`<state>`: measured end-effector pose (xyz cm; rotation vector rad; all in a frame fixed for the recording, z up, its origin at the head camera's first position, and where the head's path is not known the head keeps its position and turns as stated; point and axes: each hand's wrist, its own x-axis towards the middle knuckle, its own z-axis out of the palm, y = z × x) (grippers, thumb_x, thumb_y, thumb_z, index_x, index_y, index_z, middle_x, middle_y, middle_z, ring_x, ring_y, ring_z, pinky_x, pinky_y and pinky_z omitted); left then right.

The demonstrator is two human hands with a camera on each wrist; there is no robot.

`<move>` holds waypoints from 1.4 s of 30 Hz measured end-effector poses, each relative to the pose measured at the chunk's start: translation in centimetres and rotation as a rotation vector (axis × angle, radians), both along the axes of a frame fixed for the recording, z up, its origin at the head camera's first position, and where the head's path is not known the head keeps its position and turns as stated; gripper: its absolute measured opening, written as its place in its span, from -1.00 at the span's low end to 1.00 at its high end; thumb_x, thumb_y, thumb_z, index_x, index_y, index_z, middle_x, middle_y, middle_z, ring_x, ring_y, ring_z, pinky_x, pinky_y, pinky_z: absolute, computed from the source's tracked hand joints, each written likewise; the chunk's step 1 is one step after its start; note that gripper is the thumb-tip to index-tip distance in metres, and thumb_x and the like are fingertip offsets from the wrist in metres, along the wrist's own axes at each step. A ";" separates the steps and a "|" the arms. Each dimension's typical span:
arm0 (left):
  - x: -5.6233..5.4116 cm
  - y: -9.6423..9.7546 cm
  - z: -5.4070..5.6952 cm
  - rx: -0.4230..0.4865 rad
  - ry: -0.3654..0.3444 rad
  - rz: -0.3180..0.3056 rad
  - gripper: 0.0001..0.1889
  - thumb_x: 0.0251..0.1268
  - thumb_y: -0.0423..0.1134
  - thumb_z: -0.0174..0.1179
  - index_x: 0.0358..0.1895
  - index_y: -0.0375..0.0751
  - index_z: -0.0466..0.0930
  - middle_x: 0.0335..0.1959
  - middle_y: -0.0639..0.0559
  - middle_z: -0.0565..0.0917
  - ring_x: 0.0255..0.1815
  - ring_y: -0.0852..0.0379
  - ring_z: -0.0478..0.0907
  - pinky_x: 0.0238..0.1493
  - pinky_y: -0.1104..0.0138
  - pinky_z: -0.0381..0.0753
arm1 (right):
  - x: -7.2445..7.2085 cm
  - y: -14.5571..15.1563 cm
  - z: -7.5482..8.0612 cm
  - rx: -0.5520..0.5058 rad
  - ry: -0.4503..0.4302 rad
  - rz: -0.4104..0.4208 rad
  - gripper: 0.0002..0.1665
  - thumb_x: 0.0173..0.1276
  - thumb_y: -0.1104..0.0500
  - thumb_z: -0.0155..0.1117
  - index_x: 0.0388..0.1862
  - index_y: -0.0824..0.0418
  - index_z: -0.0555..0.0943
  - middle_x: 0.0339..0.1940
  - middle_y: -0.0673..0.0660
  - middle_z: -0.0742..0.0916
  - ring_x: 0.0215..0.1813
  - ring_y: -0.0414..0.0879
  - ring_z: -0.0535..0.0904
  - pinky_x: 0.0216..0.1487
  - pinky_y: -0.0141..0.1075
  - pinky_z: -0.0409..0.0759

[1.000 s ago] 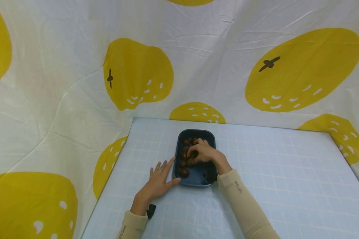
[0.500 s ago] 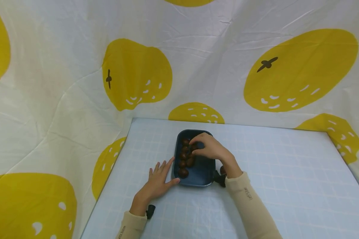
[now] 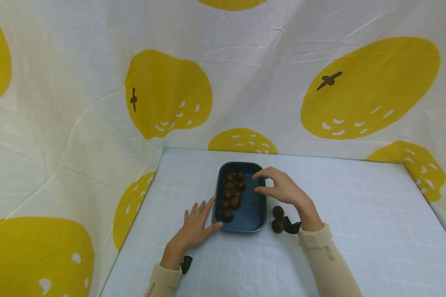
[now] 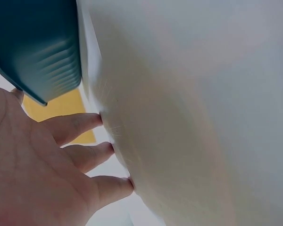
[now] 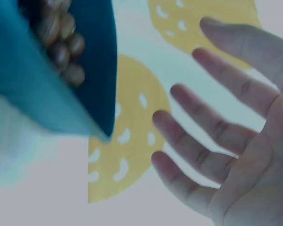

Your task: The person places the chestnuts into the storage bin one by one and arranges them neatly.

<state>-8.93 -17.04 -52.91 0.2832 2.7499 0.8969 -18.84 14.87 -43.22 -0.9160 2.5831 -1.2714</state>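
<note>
A dark blue rectangular tray (image 3: 250,214) lies on the table, with several brown, round, nut-like pieces (image 3: 226,194) in two rough rows along its left side. My left hand (image 3: 194,230) rests beside the tray's left edge, fingers spread, forefinger and thumb at the rim. In the left wrist view, other fingertips (image 4: 108,149) touch the tabletop. Over the tray's right edge hovers my right hand (image 3: 282,187), fingers apart and holding nothing. The right wrist view has its relaxed fingers (image 5: 193,141) apart from the tray wall (image 5: 42,106).
Two loose brown round pieces, one (image 3: 278,212) behind the other (image 3: 277,225), lie right of the tray near the black wrist strap (image 3: 291,226). A pale blue checked cover (image 3: 357,214) spreads over the table. A fruit-print cloth (image 3: 245,95) hangs behind it.
My right hand has moved right from among the brown pieces to the tray's right edge, its fingers parting. This uncovers more pieces and the two loose ones outside. My left hand stays put.
</note>
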 end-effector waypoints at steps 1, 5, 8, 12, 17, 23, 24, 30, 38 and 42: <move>0.0 0.0 0.0 0.002 -0.003 0.000 -0.08 0.30 0.45 0.03 0.62 0.40 -0.22 0.58 -0.26 0.05 0.58 -0.36 -0.22 0.38 -0.36 -0.34 | 0.0 0.4 -0.1 -0.008 -0.004 0.000 -0.57 0.31 0.13 0.47 0.15 0.10 0.66 0.09 0.05 0.64 0.16 0.06 0.50 0.15 0.08 0.46; 0.0 -0.1 -0.1 0.005 -0.008 0.001 -0.07 0.29 0.48 0.01 0.62 0.44 -0.24 0.59 -0.24 0.03 0.58 -0.34 -0.23 0.39 -0.35 -0.35 | 0.1 2.0 -0.9 -0.021 -0.004 0.000 -0.56 0.32 0.11 0.46 0.17 0.11 0.64 0.12 0.03 0.64 0.18 0.12 0.50 0.16 0.13 0.44; 0.0 -0.1 -0.2 0.007 0.004 -0.002 -0.08 0.29 0.47 0.02 0.62 0.44 -0.23 0.59 -0.26 0.04 0.58 -0.36 -0.22 0.38 -0.36 -0.33 | 0.2 3.2 -1.6 -0.016 -0.009 -0.002 -0.57 0.33 0.11 0.46 0.16 0.11 0.65 0.12 0.01 0.65 0.17 0.12 0.51 0.15 0.15 0.44; 0.0 -0.2 -0.2 0.001 -0.003 -0.002 -0.08 0.28 0.49 0.00 0.60 0.49 -0.27 0.59 -0.24 0.03 0.58 -0.34 -0.23 0.38 -0.35 -0.34 | 0.4 4.6 -2.6 -0.001 -0.058 0.007 -0.60 0.33 0.13 0.45 0.14 0.12 0.66 0.11 -0.01 0.67 0.19 0.13 0.52 0.19 0.20 0.40; 0.1 -0.2 -0.1 0.003 -0.011 0.002 -0.07 0.27 0.51 -0.02 0.60 0.49 -0.28 0.59 -0.23 0.02 0.58 -0.33 -0.24 0.39 -0.35 -0.35 | 0.6 6.4 -4.5 0.029 -0.147 0.038 -0.63 0.33 0.19 0.44 0.11 0.14 0.67 0.14 0.03 0.66 0.23 0.15 0.50 0.24 0.27 0.36; 0.1 -0.2 0.0 0.002 -0.006 0.005 -0.08 0.28 0.50 -0.01 0.61 0.48 -0.26 0.59 -0.24 0.03 0.58 -0.33 -0.23 0.39 -0.35 -0.35 | 0.5 7.8 -6.6 0.053 -0.185 0.065 -0.61 0.32 0.22 0.44 0.13 0.15 0.67 0.25 0.17 0.61 0.30 0.16 0.45 0.28 0.25 0.34; 0.1 -0.2 0.0 0.003 -0.006 0.004 -0.08 0.28 0.50 -0.01 0.61 0.47 -0.26 0.59 -0.24 0.03 0.58 -0.33 -0.23 0.39 -0.35 -0.35 | 0.5 8.0 -6.8 0.059 -0.184 0.071 -0.60 0.31 0.21 0.44 0.13 0.14 0.67 0.27 0.20 0.59 0.31 0.18 0.43 0.28 0.24 0.33; 0.0 -0.2 0.0 0.005 -0.007 -0.003 -0.09 0.31 0.46 0.01 0.60 0.49 -0.28 0.59 -0.24 0.02 0.58 -0.33 -0.24 0.39 -0.34 -0.35 | 0.3 8.6 -8.0 0.066 -0.191 0.120 -0.56 0.25 0.23 0.49 0.13 0.17 0.67 0.34 0.36 0.50 0.37 0.31 0.35 0.29 0.30 0.27; 0.0 -0.2 0.0 0.007 -0.013 -0.002 -0.09 0.30 0.47 0.01 0.60 0.51 -0.28 0.60 -0.24 0.01 0.58 -0.33 -0.25 0.39 -0.34 -0.36 | 0.1 8.7 -8.8 0.092 -0.162 0.146 -0.54 0.19 0.26 0.51 0.11 0.12 0.70 0.36 0.42 0.46 0.40 0.40 0.24 0.26 0.39 0.21; 0.0 -0.2 -0.1 0.006 -0.013 -0.002 -0.08 0.27 0.52 -0.04 0.60 0.50 -0.28 0.60 -0.22 0.01 0.59 -0.31 -0.25 0.39 -0.33 -0.37 | 0.2 8.5 -9.1 0.139 -0.110 0.161 -0.49 0.12 0.32 0.51 0.10 0.08 0.71 0.35 0.44 0.45 0.38 0.42 0.22 0.24 0.41 0.18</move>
